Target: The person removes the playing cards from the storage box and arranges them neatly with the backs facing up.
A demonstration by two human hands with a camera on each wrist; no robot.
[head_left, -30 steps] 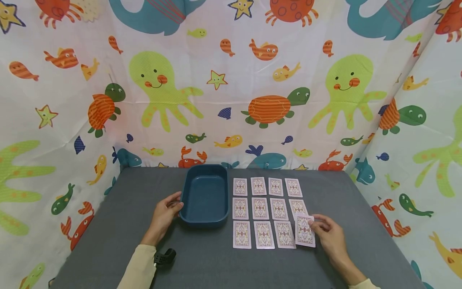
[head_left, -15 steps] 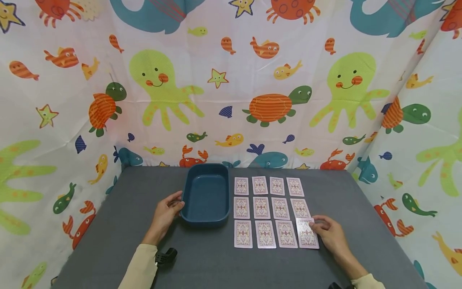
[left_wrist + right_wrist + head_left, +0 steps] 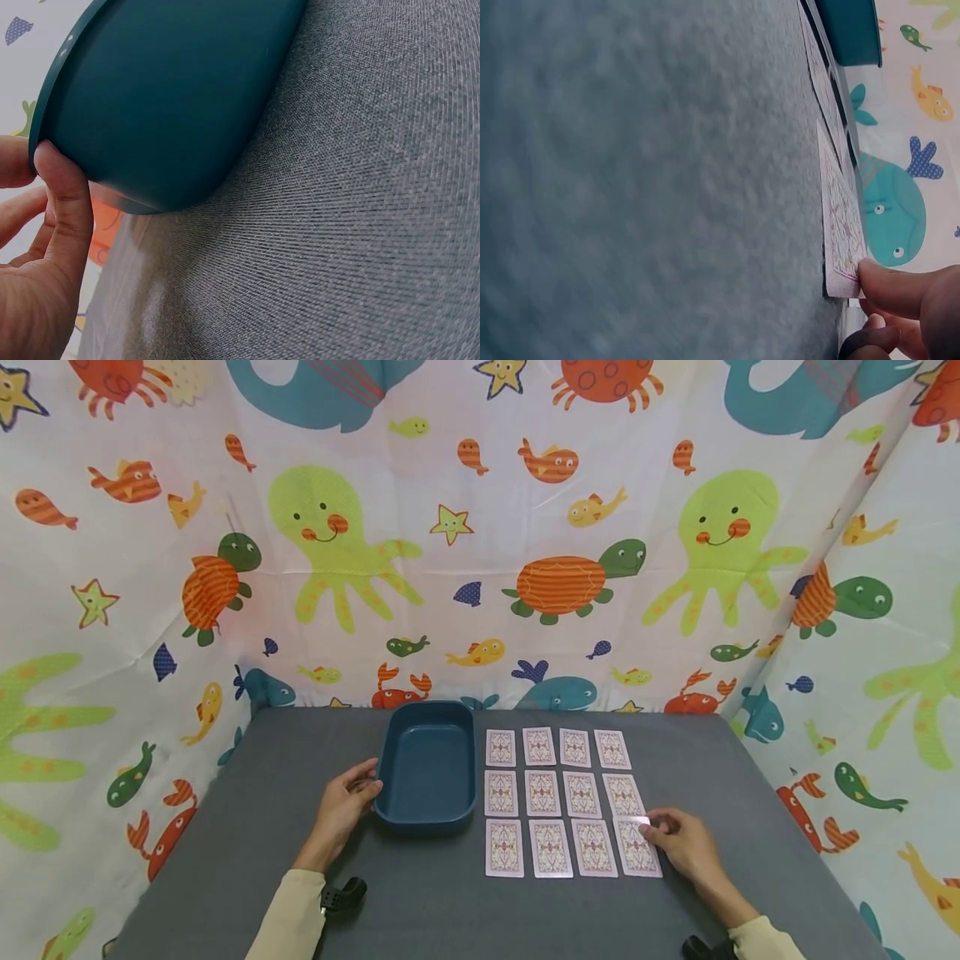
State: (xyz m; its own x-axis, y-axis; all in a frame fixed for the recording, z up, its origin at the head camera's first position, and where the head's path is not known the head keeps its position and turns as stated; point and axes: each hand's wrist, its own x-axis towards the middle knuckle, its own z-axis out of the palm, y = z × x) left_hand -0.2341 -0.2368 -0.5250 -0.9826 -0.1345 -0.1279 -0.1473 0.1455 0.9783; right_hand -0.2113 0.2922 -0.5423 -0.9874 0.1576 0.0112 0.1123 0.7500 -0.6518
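Note:
A dark blue tray (image 3: 426, 817) stands on the grey table (image 3: 285, 777). My left hand (image 3: 358, 789) holds its left rim; in the left wrist view my thumb (image 3: 67, 202) lies against the tray's outer wall (image 3: 172, 97). Right of the tray, patterned cards lie face down in three rows. The last card (image 3: 633, 850) of the near row lies in line with the others. My right hand (image 3: 651, 828) pinches its far right corner. In the right wrist view a fingertip (image 3: 889, 283) sits on that card (image 3: 841, 217), whose corner is slightly off the cloth.
Sea-animal curtains (image 3: 480, 552) close the table in at the back and on both sides. The tray holds nothing. A black clip (image 3: 342, 892) shows by my left sleeve, another dark piece (image 3: 701, 948) by my right sleeve. Bare cloth lies along the near edge.
The card in my right hand has come down from a raised, skewed position into the near row's right end. My left hand has stayed on the tray.

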